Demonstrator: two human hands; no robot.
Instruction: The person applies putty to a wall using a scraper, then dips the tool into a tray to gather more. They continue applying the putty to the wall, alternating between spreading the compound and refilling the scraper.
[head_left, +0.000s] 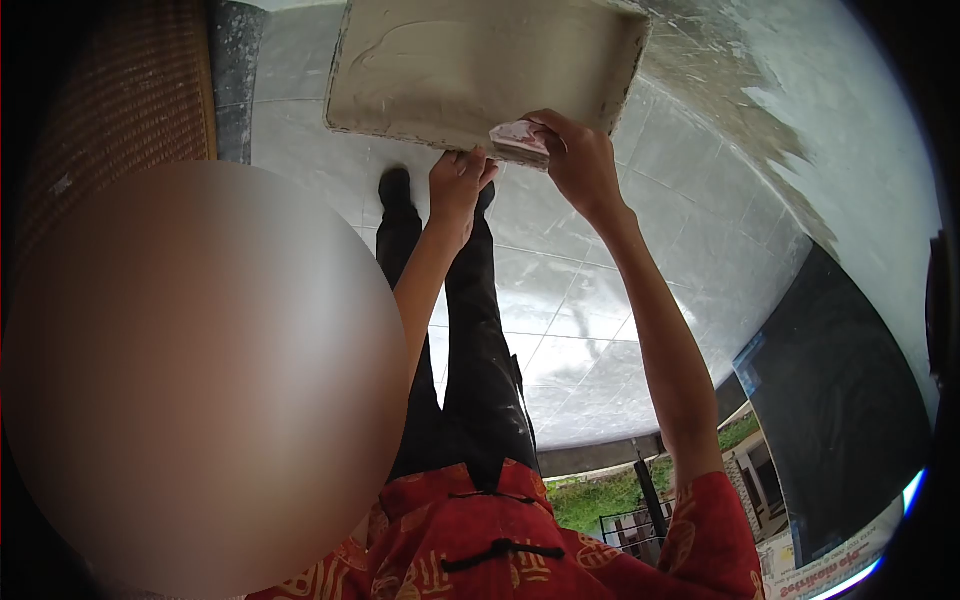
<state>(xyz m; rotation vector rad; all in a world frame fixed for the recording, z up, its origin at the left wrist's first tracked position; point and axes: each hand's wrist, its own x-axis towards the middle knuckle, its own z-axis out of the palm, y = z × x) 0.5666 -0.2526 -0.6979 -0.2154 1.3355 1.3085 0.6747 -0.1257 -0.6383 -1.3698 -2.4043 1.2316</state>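
A shallow rectangular tray (400, 138) with worn, crusted edges is at the top of the head view. Smooth greyish-beige paste (450, 70) is spread over its inside. My left hand (458, 192) is at the tray's near edge, fingers closed on the rim. Closer to the right corner, my right hand (583, 168) is closed on a small whitish-pink piece (520, 138), smeared and flat-looking. That piece touches or overlaps the near rim; its exact kind I cannot make out.
Grey tiled floor (300, 130) lies below. On the right stands a pale wall (850, 120) with a ragged darker patch, and a dark panel (840, 400). A woven brown panel (130, 90) is at upper left. A large blurred oval (200, 380) hides the lower left.
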